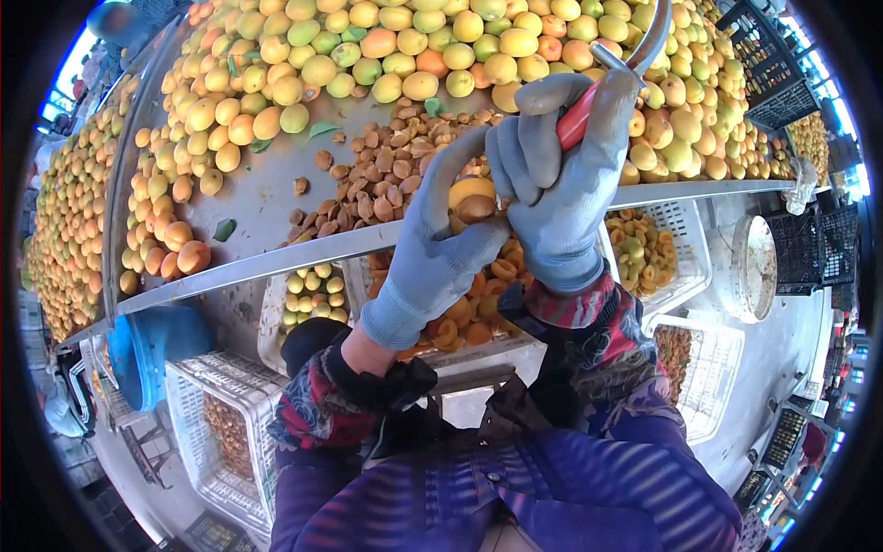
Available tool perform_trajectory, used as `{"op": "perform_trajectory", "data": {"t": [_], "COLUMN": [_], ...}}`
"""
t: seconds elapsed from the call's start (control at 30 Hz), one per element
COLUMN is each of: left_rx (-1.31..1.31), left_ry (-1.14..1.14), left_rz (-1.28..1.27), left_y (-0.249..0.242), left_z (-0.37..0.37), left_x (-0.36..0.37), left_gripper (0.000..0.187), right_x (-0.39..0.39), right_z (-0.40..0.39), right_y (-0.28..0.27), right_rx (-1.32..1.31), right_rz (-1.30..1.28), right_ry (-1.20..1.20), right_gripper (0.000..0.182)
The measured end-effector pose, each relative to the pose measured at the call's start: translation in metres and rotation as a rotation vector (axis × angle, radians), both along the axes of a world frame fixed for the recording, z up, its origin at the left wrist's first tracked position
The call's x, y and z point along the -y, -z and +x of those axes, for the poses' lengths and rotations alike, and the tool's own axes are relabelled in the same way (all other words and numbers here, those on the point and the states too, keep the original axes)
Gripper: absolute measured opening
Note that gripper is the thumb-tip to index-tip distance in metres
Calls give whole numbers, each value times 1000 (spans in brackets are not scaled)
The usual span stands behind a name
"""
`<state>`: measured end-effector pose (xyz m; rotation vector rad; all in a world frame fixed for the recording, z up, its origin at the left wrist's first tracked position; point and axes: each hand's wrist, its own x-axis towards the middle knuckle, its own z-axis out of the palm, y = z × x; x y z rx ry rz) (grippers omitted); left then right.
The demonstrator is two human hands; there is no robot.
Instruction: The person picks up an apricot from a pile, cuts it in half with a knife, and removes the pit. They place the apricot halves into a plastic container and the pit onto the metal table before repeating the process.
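My left hand (425,262), in a grey-blue glove, is closed around an apricot (473,195). Yellow flesh and a brown, pit-like part show between the thumb and fingers. Close beside it, my right hand (563,189), gloved the same way, grips red-handled pruning shears (578,121). Their curved metal blade points up and away from the apricot. The right fingers wrap the handle and hide most of it. Both hands are over the near edge of the metal table (267,184). Just beyond the left hand lies a pile of brown apricot pits (386,175).
Whole apricots (386,46) are heaped across the table's far side. Under its raised metal rim (230,274), a crate of apricot halves (483,317) stands before me. White crates (230,368) flank my body, with a blue barrel (147,359) left and a white bucket (754,267) right.
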<state>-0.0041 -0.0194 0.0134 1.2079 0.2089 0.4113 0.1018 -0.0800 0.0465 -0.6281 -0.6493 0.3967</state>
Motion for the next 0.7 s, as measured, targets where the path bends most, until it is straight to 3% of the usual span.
{"op": "perform_trajectory", "data": {"t": [0.37,0.47,0.53,0.57,0.63,0.7], "left_rx": [90,112,-24,-24,60,39], "left_ry": [-72,3,36,35,178,119], "left_rz": [512,309,130,130,-136,-167], "left_y": [9,7,-2,0,7,6], "left_z": [3,3,0,-2,-6,-5], "left_x": [-4,-6,-6,-9,-17,-19], "left_gripper": [81,82,73,73,59,56], "right_x": [-2,-4,-3,-3,-3,-3], "right_z": [1,7,10,12,13,13], "right_y": [7,12,16,17,18,19], "right_rx": [-425,-411,-407,-405,-403,-397], "right_rz": [10,49,62,76,67,56], "right_ry": [-82,-125,-129,-131,-117,-109], "right_gripper": [53,53,53,53,52,52]}}
